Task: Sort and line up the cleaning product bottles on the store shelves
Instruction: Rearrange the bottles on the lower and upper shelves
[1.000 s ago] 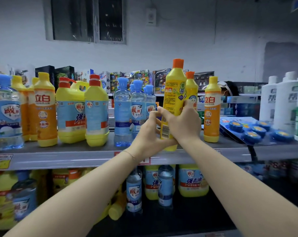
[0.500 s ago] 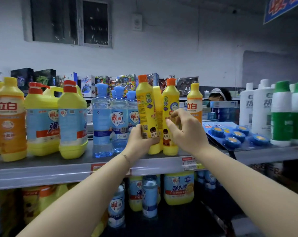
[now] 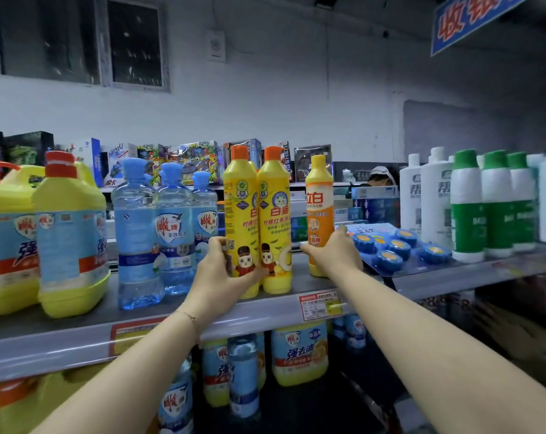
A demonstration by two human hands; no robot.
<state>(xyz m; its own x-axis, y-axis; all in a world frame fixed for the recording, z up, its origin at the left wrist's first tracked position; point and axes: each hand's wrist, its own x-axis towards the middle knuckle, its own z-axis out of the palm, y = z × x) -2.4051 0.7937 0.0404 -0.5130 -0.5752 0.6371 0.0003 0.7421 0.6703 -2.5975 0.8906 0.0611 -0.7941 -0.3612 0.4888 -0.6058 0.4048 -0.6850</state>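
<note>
Seen from the wearer's head, two bare arms reach to a grey store shelf (image 3: 62,336). The left hand (image 3: 221,270) wraps the base of a tall yellow bottle with an orange cap (image 3: 240,214), which stands upright touching a matching second yellow bottle (image 3: 274,214). The right hand (image 3: 334,255) grips the lower part of an orange bottle with a yellow cap (image 3: 319,202) just beside them. Clear blue bottles (image 3: 171,233) stand to the left, white and green bottles (image 3: 465,208) to the right.
</note>
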